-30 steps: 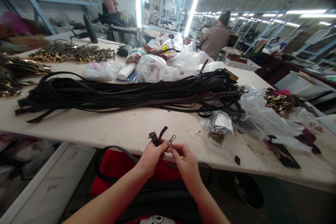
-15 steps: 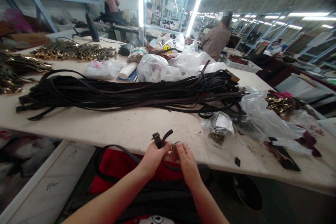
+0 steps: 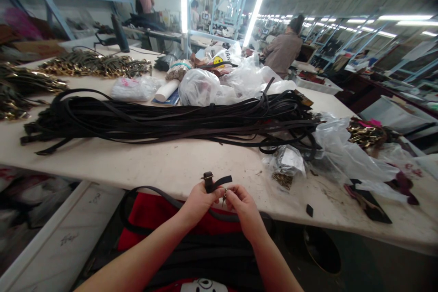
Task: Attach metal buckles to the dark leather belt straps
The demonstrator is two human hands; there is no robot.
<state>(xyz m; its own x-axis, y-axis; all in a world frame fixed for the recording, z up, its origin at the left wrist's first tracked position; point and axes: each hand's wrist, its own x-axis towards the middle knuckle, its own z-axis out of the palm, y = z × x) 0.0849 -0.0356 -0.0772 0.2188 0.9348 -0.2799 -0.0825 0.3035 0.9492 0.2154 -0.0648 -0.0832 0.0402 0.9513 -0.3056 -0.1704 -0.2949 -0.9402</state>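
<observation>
My left hand (image 3: 199, 200) is closed on a dark strap (image 3: 221, 183) near the table's front edge. A buckle (image 3: 207, 176) stands up from the strap above the thumb, and the strap's short end points right. My right hand (image 3: 241, 204) pinches small brass-coloured metal pieces (image 3: 225, 193) close to the left fingertips; their exact kind is too small to make out. A long loop of strap (image 3: 150, 188) runs from the hands down over the red cloth (image 3: 145, 210) on my lap.
A long bundle of black straps (image 3: 178, 121) lies across the table (image 3: 164, 159). Right of my hands sits a clear bag of small metal parts (image 3: 283, 178). Plastic bags (image 3: 349, 150) and piles of brass-coloured hardware (image 3: 99, 65) lie farther off. A person (image 3: 284, 50) stands beyond.
The strap end between my hands has swung lower and to the right. My right fingers have curled in more around the small metal pieces, and the buckle has shifted slightly right.
</observation>
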